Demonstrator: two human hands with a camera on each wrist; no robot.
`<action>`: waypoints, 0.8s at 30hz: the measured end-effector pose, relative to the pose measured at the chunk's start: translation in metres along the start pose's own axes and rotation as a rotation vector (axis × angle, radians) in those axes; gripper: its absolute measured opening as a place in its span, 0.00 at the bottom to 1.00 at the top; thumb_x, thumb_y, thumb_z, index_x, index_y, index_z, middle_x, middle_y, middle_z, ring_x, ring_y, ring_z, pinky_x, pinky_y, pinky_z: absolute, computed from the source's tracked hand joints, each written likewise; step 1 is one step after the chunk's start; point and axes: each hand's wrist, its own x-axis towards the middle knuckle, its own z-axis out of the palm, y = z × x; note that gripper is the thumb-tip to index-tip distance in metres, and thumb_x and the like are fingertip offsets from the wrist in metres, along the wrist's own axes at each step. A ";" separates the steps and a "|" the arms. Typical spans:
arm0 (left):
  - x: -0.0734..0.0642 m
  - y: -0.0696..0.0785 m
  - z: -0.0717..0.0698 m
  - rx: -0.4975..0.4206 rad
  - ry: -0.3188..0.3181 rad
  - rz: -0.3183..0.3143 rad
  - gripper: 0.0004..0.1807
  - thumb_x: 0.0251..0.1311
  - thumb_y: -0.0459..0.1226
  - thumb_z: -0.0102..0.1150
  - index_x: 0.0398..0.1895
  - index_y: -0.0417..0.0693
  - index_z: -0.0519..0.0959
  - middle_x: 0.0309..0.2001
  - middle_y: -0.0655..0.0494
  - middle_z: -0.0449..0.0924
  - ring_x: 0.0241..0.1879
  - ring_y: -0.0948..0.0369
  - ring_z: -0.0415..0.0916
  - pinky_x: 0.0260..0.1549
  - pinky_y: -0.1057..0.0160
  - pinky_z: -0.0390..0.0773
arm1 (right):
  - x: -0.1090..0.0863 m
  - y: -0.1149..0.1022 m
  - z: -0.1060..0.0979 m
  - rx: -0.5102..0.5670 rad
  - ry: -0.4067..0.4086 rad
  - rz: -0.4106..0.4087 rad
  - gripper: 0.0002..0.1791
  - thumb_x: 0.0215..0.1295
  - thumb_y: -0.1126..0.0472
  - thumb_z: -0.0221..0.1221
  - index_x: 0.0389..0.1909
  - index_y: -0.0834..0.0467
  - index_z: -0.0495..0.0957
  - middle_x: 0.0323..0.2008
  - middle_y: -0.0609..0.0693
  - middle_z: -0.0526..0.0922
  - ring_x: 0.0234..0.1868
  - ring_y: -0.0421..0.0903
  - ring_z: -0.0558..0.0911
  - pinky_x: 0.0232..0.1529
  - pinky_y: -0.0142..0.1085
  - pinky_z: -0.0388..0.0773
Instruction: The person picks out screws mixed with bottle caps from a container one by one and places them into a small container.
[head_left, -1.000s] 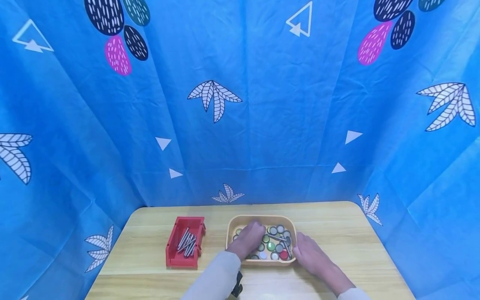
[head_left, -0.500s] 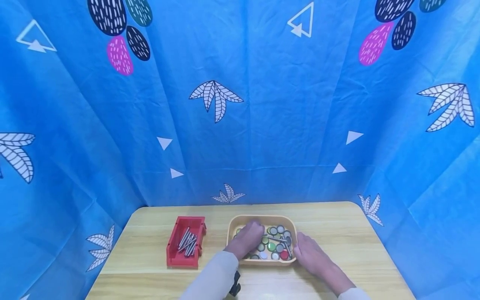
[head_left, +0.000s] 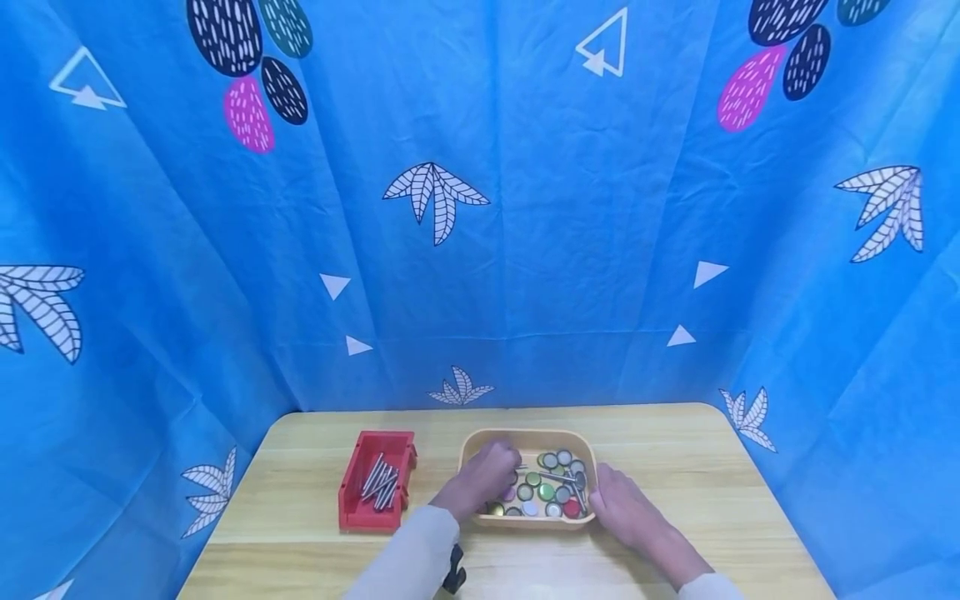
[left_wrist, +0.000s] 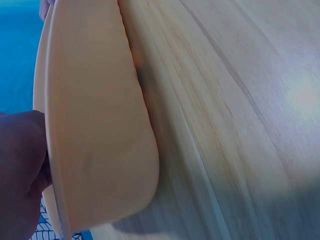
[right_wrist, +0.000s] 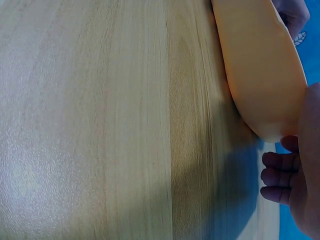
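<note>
In the head view a shallow yellow-orange tray (head_left: 480,521) holds several bottle caps (head_left: 546,492) in green, red, white and silver, along with a few metal rods (head_left: 557,477). My left hand (head_left: 486,475) reaches into the tray's left part with fingers curled down; its fingertips and whatever they may hold are hidden. On the tray's right end my right hand (head_left: 622,507) grips the rim. The right wrist view has the fingers (right_wrist: 280,177) of that hand curled by the tray's outer corner. Seen by the left wrist camera, the left hand (left_wrist: 20,170) dips behind the tray wall.
A red open-front bin (head_left: 352,521) stands left of the tray, with several metal rods (head_left: 382,483) piled inside. Both rest on a pale wooden table (head_left: 300,500). Blue patterned cloth (head_left: 480,292) hangs behind and at the sides.
My left hand has shifted left inside the tray, uncovering more caps near its front-left part. The right hand stays on the tray's right end. The head view has turned slightly.
</note>
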 end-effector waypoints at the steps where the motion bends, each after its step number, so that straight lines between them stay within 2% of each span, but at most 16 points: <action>1: -0.002 -0.001 -0.002 -0.021 -0.004 -0.009 0.09 0.63 0.28 0.54 0.37 0.43 0.85 0.33 0.57 0.76 0.26 0.65 0.71 0.23 0.69 0.76 | 0.000 0.000 0.000 0.003 0.002 -0.003 0.19 0.75 0.61 0.49 0.61 0.63 0.74 0.37 0.42 0.80 0.35 0.37 0.74 0.40 0.35 0.78; 3: -0.005 -0.003 -0.004 0.075 0.004 0.039 0.10 0.63 0.28 0.56 0.40 0.44 0.86 0.34 0.57 0.77 0.29 0.66 0.70 0.24 0.72 0.76 | 0.000 0.000 0.000 -0.002 0.003 -0.009 0.19 0.75 0.61 0.49 0.61 0.64 0.74 0.38 0.42 0.80 0.36 0.37 0.75 0.43 0.38 0.80; 6: -0.010 -0.006 -0.006 0.125 0.010 0.044 0.11 0.66 0.29 0.56 0.45 0.45 0.87 0.36 0.57 0.76 0.30 0.67 0.69 0.23 0.73 0.76 | 0.000 -0.001 -0.001 -0.012 0.005 -0.012 0.19 0.75 0.60 0.49 0.62 0.64 0.74 0.38 0.42 0.80 0.37 0.37 0.75 0.45 0.39 0.80; 7: -0.011 -0.006 -0.007 0.170 0.013 0.057 0.12 0.65 0.29 0.57 0.47 0.45 0.87 0.37 0.57 0.77 0.31 0.68 0.69 0.25 0.74 0.75 | 0.000 -0.001 -0.001 -0.017 0.004 -0.011 0.19 0.75 0.60 0.49 0.61 0.64 0.74 0.37 0.42 0.80 0.37 0.37 0.74 0.45 0.39 0.79; 8: -0.012 -0.006 -0.008 0.220 0.021 0.076 0.12 0.65 0.29 0.58 0.47 0.45 0.87 0.37 0.57 0.77 0.32 0.68 0.68 0.26 0.75 0.75 | 0.000 -0.001 0.000 -0.023 0.003 -0.010 0.19 0.75 0.60 0.49 0.61 0.64 0.74 0.37 0.42 0.79 0.37 0.37 0.74 0.44 0.39 0.79; 10: -0.013 -0.006 -0.010 0.251 0.029 0.094 0.12 0.63 0.28 0.59 0.46 0.45 0.87 0.37 0.57 0.77 0.32 0.69 0.69 0.26 0.76 0.76 | 0.000 0.000 0.000 -0.034 0.003 -0.009 0.18 0.75 0.60 0.49 0.59 0.63 0.74 0.36 0.42 0.78 0.36 0.38 0.73 0.43 0.38 0.78; 13: -0.015 -0.007 -0.014 0.348 0.059 0.143 0.13 0.59 0.27 0.62 0.44 0.47 0.87 0.37 0.58 0.79 0.34 0.68 0.72 0.31 0.76 0.80 | 0.001 0.000 0.000 -0.042 0.003 -0.009 0.17 0.75 0.60 0.49 0.58 0.63 0.75 0.36 0.43 0.78 0.35 0.38 0.73 0.42 0.38 0.77; 17: -0.020 -0.010 -0.018 0.388 0.089 0.182 0.12 0.59 0.28 0.65 0.44 0.47 0.88 0.39 0.57 0.82 0.39 0.66 0.76 0.41 0.74 0.83 | 0.001 -0.001 0.000 -0.034 0.004 -0.004 0.17 0.75 0.60 0.49 0.58 0.63 0.75 0.35 0.43 0.78 0.35 0.38 0.73 0.40 0.36 0.77; 21: -0.030 -0.013 -0.025 0.330 0.079 0.163 0.11 0.65 0.30 0.62 0.48 0.46 0.88 0.41 0.57 0.81 0.39 0.68 0.77 0.42 0.74 0.84 | 0.001 -0.001 -0.001 -0.032 0.004 0.001 0.17 0.75 0.60 0.49 0.57 0.63 0.75 0.34 0.42 0.78 0.33 0.38 0.73 0.38 0.35 0.75; 24: -0.038 -0.015 -0.031 0.305 0.097 0.157 0.11 0.65 0.31 0.62 0.48 0.46 0.87 0.41 0.58 0.81 0.39 0.68 0.78 0.42 0.74 0.84 | 0.001 -0.001 -0.001 -0.027 0.006 0.000 0.16 0.74 0.61 0.49 0.57 0.62 0.75 0.34 0.41 0.78 0.33 0.38 0.73 0.37 0.34 0.75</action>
